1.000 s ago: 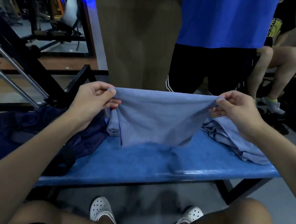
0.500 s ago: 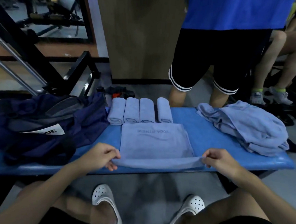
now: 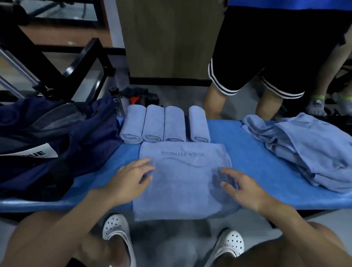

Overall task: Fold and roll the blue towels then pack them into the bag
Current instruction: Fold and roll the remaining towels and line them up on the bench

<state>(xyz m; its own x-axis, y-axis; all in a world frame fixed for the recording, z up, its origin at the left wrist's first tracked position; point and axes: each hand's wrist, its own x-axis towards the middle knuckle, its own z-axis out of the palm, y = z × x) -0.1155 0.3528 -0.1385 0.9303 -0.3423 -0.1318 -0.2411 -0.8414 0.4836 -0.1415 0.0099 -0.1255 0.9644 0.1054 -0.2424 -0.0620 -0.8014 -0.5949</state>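
Bag [image 3: 47, 137] cut off at left edge; towel pile [image 3: 314, 154] clipped right; right hand [image 3: 243, 189] fingertips blurred.

My left hand [image 3: 131, 180], just left of the frame's centre: palm down, fingers [image 3: 142, 166] straight, slightly spread and pointing toward the upper right, holding nothing. My right hand [image 3: 243, 189], just right of centre and level with the left: palm down, fingers [image 3: 230, 172] extended toward the upper left, their tips blurred. The two hands are well apart. My left forearm [image 3: 79, 216] rises bare from the lower left corner; my right forearm [image 3: 289, 218] enters bare from the lower right, and both converge toward centre.
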